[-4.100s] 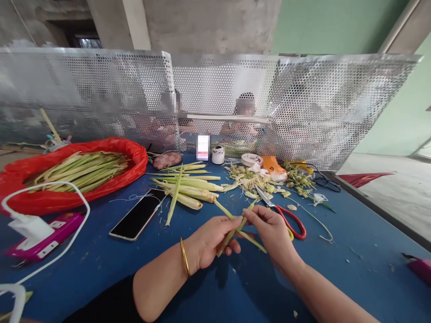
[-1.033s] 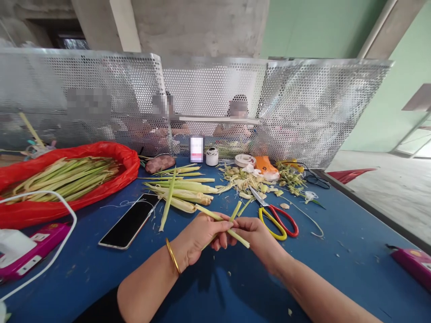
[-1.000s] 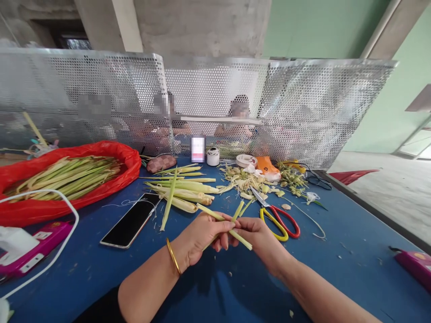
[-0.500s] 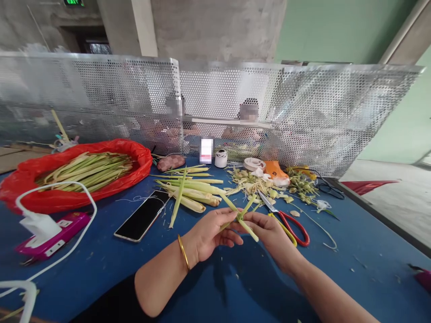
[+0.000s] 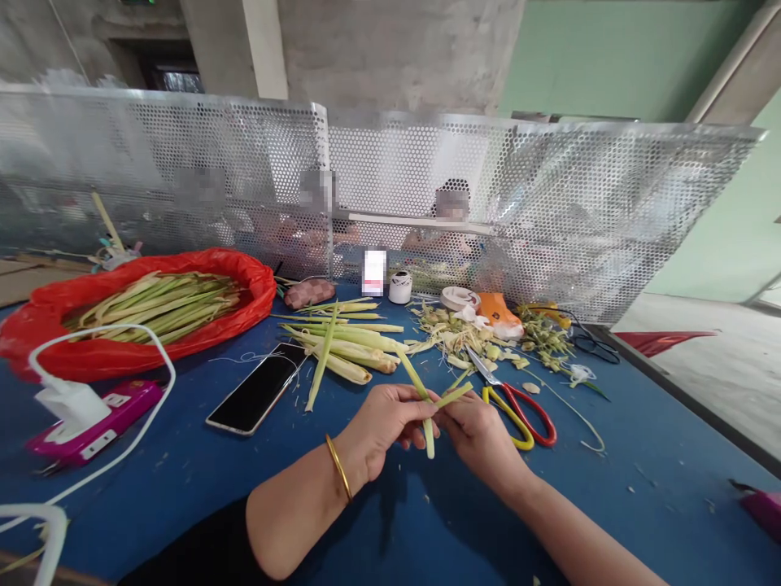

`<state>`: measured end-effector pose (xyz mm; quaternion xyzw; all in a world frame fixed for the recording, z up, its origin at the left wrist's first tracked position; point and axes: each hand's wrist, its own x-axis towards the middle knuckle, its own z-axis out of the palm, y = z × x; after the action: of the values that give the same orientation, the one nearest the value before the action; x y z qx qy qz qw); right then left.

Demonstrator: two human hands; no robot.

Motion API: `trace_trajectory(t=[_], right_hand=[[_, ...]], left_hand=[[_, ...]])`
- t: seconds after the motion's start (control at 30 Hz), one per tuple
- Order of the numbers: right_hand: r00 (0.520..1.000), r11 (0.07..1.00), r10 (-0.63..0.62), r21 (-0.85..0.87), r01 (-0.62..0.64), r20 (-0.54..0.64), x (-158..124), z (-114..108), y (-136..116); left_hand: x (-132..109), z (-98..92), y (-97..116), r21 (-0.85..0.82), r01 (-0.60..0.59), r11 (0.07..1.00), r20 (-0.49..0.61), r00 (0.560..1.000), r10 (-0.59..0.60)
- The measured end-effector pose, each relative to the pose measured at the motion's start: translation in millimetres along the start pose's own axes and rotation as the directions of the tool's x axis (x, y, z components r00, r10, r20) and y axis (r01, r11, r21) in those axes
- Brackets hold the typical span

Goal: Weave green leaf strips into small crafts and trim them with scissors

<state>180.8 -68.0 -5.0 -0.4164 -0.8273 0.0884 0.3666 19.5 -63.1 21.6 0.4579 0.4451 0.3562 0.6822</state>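
Note:
Crossed green leaf strips [image 5: 429,438] meet between my two hands, held above the blue table. My left hand [image 5: 390,419], with a gold bangle at its wrist, pinches them near the crossing. My right hand [image 5: 479,423] has its fingers closed on the strips from the other side, and its fingertips are partly hidden. Just beyond my right hand lie scissors [image 5: 518,411] with one red and one yellow handle. Ahead of my left hand is a pile of pale green corn husks [image 5: 347,350], with one long strip lying across it.
A red plastic bag [image 5: 259,281] full of long leaves stands at the left, behind a purple power strip [image 5: 131,411] with a white cable. A phone [image 5: 259,391] lies left of the husks. Scraps, a tape roll [image 5: 460,298] and a perforated metal screen [image 5: 390,171] are farther back.
The strips have turned in my hands: the near end, which pointed to the lower right, now points almost straight down towards me. My right hand has shifted slightly and closed more.

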Motion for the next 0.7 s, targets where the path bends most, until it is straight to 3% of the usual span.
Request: trace_trajectory(t=[0.17,0.23,0.33,0.4,0.5,0.57,0.63,0.7], right_hand=[[1.000,1.000,0.023,-0.009,-0.022,0.019,3.9,-6.2,8.8],[0.991,0.993,0.121,0.004,-0.121,-0.061,5.8,-15.5,14.2],[0.918,0.949,0.315,0.095,-0.301,-0.239,8.4,-30.4,16.2],[0.910,0.914,0.383,0.208,-0.349,-0.155,10.0,-36.3,12.0],[0.905,0.794,0.388,0.435,-0.424,0.173,11.8,-36.8,2.5],[0.879,0.706,0.413,0.527,-0.474,0.238,12.0,-34.0,-2.2],[0.866,0.692,0.478,0.545,-0.474,0.147,10.7,-31.3,-4.8],[0.873,0.773,0.488,0.471,-0.425,-0.013,7.7,-29.6,-7.3]], left_hand=[[-1.1,-6.4,10.4,0.140,0.022,0.990,0.033,0.999,-0.027],[-1.4,-7.8,12.9,0.205,0.014,0.979,0.028,0.999,-0.020],[-2.7,-5.3,10.4,0.309,0.015,0.951,0.076,0.996,-0.040],[-3.8,-1.4,4.6,0.359,0.018,0.933,0.152,0.985,-0.078],[-5.1,4.1,-5.2,0.384,0.031,0.923,0.231,0.964,-0.129],[-5.4,6.3,-9.3,0.383,0.047,0.922,0.238,0.960,-0.148],[-5.2,7.7,-10.6,0.379,0.054,0.924,0.211,0.967,-0.143],[-4.5,8.8,-10.3,0.369,0.064,0.927,0.162,0.978,-0.132]])
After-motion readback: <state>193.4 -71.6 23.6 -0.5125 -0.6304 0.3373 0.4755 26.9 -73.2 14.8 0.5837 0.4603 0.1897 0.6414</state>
